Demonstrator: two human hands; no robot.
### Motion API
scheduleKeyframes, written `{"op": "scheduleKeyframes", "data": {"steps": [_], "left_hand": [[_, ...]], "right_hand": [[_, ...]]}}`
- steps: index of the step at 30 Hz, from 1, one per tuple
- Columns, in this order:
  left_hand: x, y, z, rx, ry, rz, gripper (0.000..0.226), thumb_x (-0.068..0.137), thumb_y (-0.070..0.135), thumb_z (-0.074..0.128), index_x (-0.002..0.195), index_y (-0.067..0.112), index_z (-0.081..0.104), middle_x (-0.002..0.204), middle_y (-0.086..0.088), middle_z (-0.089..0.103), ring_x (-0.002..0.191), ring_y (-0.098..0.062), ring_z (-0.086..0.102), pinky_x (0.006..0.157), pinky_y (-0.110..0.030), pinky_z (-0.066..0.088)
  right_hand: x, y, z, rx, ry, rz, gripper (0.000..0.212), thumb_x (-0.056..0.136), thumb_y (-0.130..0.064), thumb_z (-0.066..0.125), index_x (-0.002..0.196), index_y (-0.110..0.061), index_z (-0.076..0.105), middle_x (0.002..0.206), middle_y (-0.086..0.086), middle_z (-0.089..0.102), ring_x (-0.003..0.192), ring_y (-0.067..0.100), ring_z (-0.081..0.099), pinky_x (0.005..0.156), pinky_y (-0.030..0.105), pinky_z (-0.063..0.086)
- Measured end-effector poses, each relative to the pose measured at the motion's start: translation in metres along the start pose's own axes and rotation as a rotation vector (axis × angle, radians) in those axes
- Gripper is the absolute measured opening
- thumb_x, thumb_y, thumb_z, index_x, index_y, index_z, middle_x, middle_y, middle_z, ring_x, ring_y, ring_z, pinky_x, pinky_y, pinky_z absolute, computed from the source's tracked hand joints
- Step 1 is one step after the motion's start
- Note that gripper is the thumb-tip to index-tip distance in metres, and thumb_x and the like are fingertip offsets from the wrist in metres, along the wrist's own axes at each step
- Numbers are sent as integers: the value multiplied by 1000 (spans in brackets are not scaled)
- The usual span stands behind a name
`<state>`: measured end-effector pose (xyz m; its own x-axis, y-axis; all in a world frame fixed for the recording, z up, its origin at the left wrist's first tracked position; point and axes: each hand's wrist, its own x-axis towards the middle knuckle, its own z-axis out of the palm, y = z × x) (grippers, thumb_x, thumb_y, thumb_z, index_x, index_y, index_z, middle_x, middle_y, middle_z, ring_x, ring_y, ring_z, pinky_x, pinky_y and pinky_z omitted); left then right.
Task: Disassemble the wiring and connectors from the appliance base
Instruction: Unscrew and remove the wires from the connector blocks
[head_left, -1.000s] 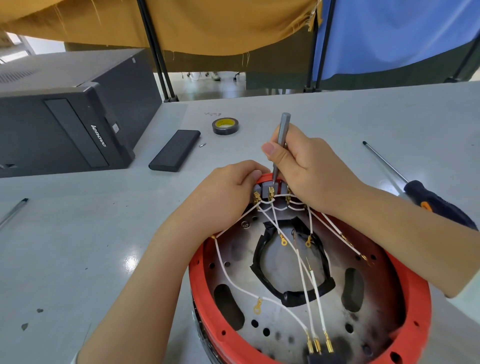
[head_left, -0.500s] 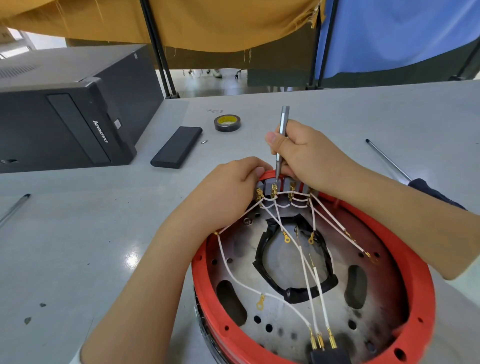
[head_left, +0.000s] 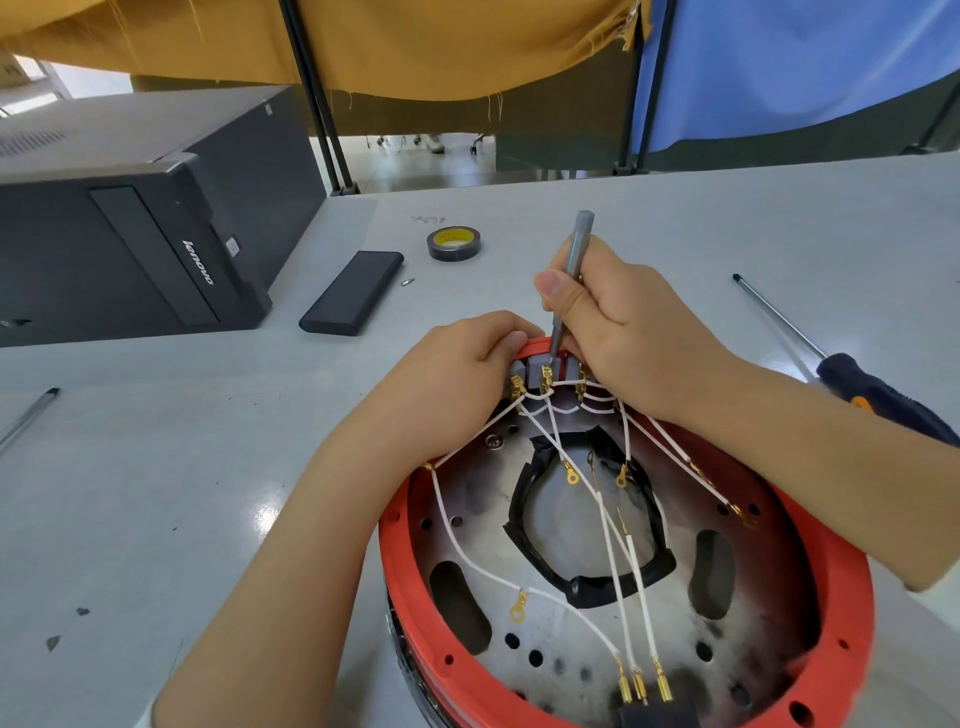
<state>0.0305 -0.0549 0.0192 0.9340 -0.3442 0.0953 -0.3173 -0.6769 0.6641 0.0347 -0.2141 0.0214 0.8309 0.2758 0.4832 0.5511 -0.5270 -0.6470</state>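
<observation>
Working the terminal block (head_left: 540, 370) on the appliance base (head_left: 810, 597)

Your right hand (head_left: 618, 332) grips a grey screwdriver (head_left: 574, 260), tip down between your hands; your left hand (head_left: 447, 384) pinches the block's near-left end, white wires (head_left: 613, 551) fanning toward you.

On the grey surface (head_left: 675, 218) we see a black computer tower (head_left: 135, 234) lying at the far left, a flat black case (head_left: 352, 292) beside it, and a roll of black tape (head_left: 454, 243) further back. We find a long screwdriver (head_left: 852, 374) lying at the right and a pen (head_left: 28, 418) at the left edge.
</observation>
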Motion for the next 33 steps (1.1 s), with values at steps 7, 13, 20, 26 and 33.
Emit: {"op": "scheduleKeyframes", "data": {"steps": [7,13,20,26,33], "left_hand": [[0,0,0,-1,-2,-5,28,101,27,36,113,29,61,108,7,66,102,-10,56,90,-28,42],[0,1,0,3,-6,-6,30,101,27,35,115,29,62,109,7,66,102,-11,57,90,-29,43],[1,1,0,10,-9,-6,29,101,27,35,112,29,62,107,6,66,99,-11,57,85,-27,42],[1,1,0,9,-9,-12,29,101,26,35,113,30,61,107,7,66,99,-9,57,82,-23,40],[1,0,0,-1,-14,-8,29,101,27,35,111,32,62,106,12,66,100,-7,57,86,-24,41]], "right_hand": [[-1,-1,0,-4,30,-17,20,100,-30,39,80,-32,41,48,-9,47,47,6,49,46,19,38],[3,-1,-1,-2,16,77,21,100,-31,38,80,-26,42,49,-9,46,45,2,48,48,14,37],[13,-1,-1,-9,-37,214,25,100,-34,38,78,-25,44,57,-8,47,43,-4,47,55,21,36],[20,-1,0,-29,-69,259,27,100,-33,38,76,-23,45,60,-6,45,53,7,45,60,28,37],[5,-1,-3,159,79,168,23,100,-30,40,80,-23,46,44,-9,47,40,1,45,45,11,36]]}}
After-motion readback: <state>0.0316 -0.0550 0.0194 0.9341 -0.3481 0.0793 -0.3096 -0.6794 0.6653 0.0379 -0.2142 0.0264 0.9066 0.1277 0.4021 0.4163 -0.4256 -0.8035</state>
